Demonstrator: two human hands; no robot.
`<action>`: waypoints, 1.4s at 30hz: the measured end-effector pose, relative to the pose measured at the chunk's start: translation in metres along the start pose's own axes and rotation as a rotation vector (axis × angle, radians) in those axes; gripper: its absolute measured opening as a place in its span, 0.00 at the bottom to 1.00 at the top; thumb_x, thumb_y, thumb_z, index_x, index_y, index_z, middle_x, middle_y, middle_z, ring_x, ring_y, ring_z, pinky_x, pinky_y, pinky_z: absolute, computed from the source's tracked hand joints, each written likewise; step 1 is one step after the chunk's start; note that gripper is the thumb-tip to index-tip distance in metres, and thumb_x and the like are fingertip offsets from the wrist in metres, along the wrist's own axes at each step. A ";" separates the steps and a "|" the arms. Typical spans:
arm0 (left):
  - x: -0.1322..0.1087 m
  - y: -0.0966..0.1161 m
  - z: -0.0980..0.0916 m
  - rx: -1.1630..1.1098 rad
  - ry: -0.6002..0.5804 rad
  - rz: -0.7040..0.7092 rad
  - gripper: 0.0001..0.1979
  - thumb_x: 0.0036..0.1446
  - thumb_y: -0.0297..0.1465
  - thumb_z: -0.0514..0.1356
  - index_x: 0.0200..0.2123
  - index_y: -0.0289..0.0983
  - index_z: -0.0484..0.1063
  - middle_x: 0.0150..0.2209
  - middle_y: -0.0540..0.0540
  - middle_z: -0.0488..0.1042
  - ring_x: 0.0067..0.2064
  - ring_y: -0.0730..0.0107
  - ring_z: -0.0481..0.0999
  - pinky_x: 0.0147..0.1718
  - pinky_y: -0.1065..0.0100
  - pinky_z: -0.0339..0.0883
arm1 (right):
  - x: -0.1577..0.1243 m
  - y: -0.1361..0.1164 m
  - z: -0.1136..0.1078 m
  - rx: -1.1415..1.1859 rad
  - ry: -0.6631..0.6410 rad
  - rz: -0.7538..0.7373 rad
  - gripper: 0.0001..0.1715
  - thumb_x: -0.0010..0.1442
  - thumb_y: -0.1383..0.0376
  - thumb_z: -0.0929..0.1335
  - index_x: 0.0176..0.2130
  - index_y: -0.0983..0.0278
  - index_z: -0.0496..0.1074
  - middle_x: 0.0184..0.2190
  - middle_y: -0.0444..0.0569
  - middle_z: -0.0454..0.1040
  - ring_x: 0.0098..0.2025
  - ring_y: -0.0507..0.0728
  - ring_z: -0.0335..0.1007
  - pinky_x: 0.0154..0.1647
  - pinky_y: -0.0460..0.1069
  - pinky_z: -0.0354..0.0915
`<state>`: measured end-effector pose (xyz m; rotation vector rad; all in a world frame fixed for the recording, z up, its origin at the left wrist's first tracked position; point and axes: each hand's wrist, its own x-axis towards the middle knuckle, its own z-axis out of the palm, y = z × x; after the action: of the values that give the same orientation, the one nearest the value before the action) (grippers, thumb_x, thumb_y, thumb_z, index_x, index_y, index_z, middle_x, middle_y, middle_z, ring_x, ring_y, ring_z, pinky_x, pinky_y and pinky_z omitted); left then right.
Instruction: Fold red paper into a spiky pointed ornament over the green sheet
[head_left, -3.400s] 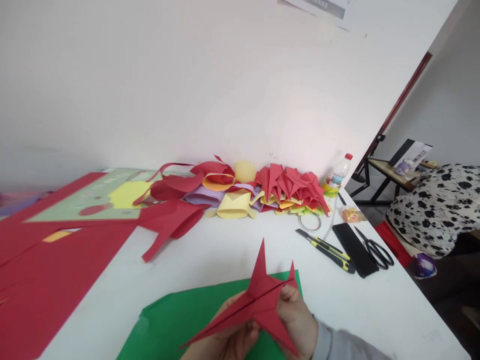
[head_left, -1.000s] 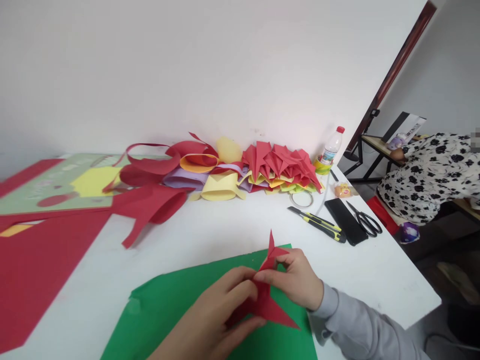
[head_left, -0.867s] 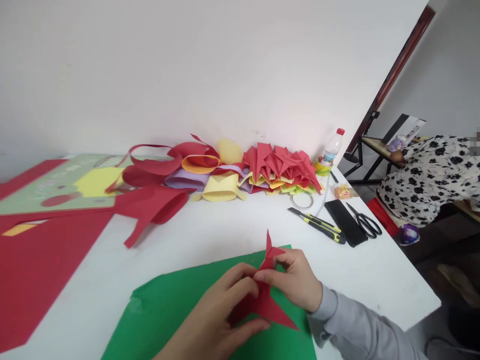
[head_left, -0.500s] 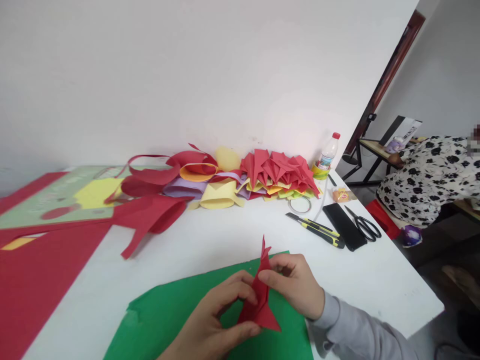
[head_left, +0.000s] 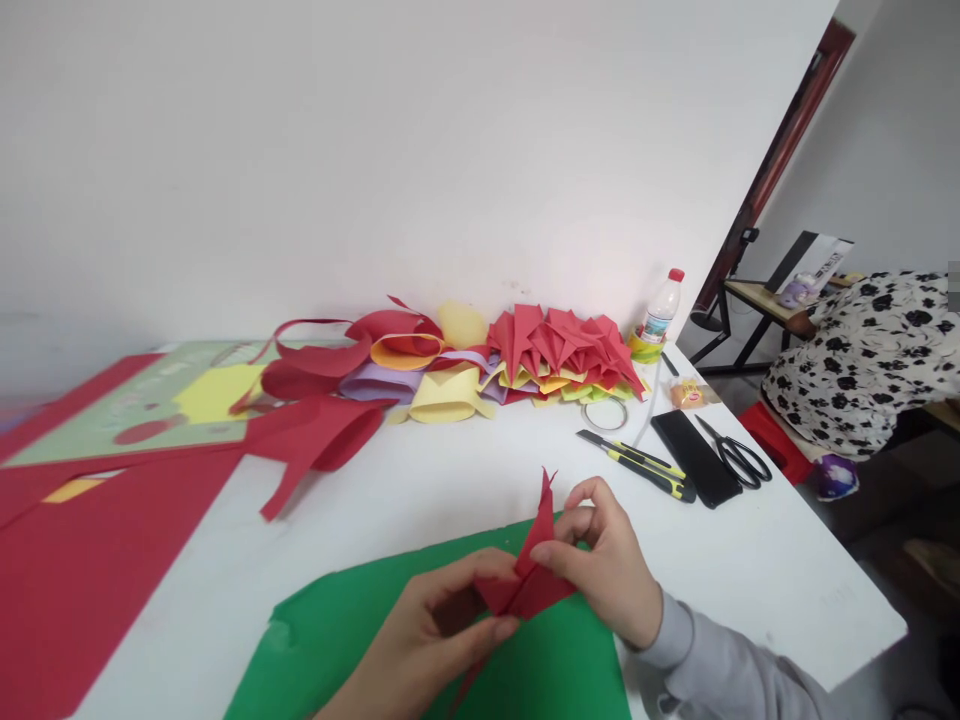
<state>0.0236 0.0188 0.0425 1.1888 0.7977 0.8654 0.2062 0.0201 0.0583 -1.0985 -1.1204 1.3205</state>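
Observation:
A folded red origami crane [head_left: 529,590] is held up between my two hands, over a green sheet [head_left: 345,610] on the white table. Its pointed tips stick up at the top. My left hand [head_left: 427,620] is closed, pinching the crane from the left between thumb and fingers. On the right, my right hand [head_left: 607,560] pinches it at the upper right edge with thumb and bent fingers. Part of the crane is hidden behind the fingers.
Folded red cranes [head_left: 562,345] lie piled against the wall beside curled paper [head_left: 442,395]. A utility knife [head_left: 645,470], black phone [head_left: 694,455], scissors [head_left: 739,460] and bottle [head_left: 661,308] stand right. Red sheets [head_left: 142,560] cover the left. A person in a patterned garment [head_left: 862,360] sits beyond.
The crane has been turned, and a wing-like part now spreads to the right. My right hand's fingers have shifted on it. The view has swung slightly left.

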 end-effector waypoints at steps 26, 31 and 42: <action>0.009 0.004 -0.008 -0.280 -0.061 -0.202 0.15 0.47 0.41 0.70 0.31 0.38 0.75 0.26 0.52 0.75 0.28 0.72 0.72 0.29 0.72 0.63 | -0.002 -0.013 -0.015 -1.141 -0.214 -1.297 0.11 0.67 0.70 0.64 0.33 0.68 0.74 0.20 0.43 0.67 0.26 0.52 0.60 0.28 0.51 0.53; 0.006 0.007 -0.019 -0.281 0.039 -0.268 0.20 0.55 0.49 0.60 0.28 0.37 0.76 0.28 0.49 0.77 0.30 0.67 0.73 0.32 0.67 0.66 | -0.006 -0.001 -0.022 -1.137 -0.094 -1.444 0.07 0.61 0.78 0.67 0.34 0.68 0.73 0.21 0.43 0.72 0.25 0.52 0.65 0.25 0.52 0.53; 0.003 0.007 0.010 -0.221 -0.025 -0.333 0.18 0.46 0.44 0.69 0.31 0.35 0.71 0.20 0.52 0.73 0.19 0.73 0.72 0.19 0.72 0.67 | -0.002 0.002 -0.027 -1.195 -0.381 -1.356 0.13 0.65 0.76 0.62 0.44 0.66 0.72 0.28 0.47 0.77 0.36 0.55 0.73 0.30 0.52 0.61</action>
<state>0.0327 0.0180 0.0513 0.8411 0.8280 0.6433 0.2328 0.0189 0.0529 -0.4721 -2.4140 -0.3610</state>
